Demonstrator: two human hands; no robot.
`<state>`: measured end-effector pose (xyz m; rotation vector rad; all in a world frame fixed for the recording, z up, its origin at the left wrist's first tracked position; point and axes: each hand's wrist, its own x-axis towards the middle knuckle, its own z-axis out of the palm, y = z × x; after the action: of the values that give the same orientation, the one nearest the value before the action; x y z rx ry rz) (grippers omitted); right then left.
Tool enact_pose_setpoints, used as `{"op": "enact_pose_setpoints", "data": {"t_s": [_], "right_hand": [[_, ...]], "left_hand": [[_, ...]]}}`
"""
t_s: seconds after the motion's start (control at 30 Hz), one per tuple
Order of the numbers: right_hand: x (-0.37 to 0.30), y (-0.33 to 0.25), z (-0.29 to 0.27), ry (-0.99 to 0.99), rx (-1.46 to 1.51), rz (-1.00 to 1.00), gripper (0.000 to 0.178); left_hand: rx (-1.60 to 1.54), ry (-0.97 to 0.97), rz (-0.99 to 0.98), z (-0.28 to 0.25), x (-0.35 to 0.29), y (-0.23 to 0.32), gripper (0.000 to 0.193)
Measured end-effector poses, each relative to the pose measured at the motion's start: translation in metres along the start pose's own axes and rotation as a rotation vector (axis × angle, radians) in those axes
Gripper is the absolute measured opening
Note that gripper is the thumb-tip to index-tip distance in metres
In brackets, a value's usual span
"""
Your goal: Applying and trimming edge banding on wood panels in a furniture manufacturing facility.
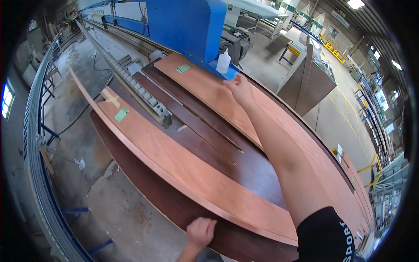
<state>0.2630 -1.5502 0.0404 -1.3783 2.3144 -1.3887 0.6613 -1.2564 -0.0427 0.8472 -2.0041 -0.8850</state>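
We see a long reddish-brown board (pixel 183 168) lying at a slant on a stack of darker boards (pixel 205 144), its far end running toward a grey roller rail (pixel 139 89). Our left hand (pixel 200 231) is curled over the board's near edge, fingers closed on it, close to the lower rim of the view. Our right arm stretches far forward; the right hand (pixel 239 87) rests open and flat on a second reddish board (pixel 218 94), just below the blue machine (pixel 185 26). A white squeeze bottle (pixel 223 61) stands on the machine's ledge, just beyond that hand. Each reddish board carries a small green label (pixel 121 115) near its far end. Bare concrete floor (pixel 104 205) lies to the left.
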Motion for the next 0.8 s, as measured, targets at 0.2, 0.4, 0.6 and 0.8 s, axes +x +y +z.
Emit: {"op": "enact_pose_setpoints", "data": {"t_s": [0.2,0.4,0.6,0.8], "right_hand": [[0.1,0.011,0.059,0.255,-0.034,-0.017,0.069],[0.091,0.015,0.028,0.213,0.135,0.025,0.057],[-0.092,0.008,-0.134,-0.092,0.498,-0.064,0.063],[-0.401,-0.029,-0.396,0.239,0.407,0.313,0.075]], "left_hand": [[0.071,-0.141,-0.266,-0.015,0.011,0.02,0.023],[0.136,-0.327,-0.234,-0.017,0.019,0.023,0.029],[0.115,-0.086,0.065,0.009,-0.003,-0.02,0.012],[0.161,-0.104,-0.007,0.012,-0.004,0.001,0.027]]}}
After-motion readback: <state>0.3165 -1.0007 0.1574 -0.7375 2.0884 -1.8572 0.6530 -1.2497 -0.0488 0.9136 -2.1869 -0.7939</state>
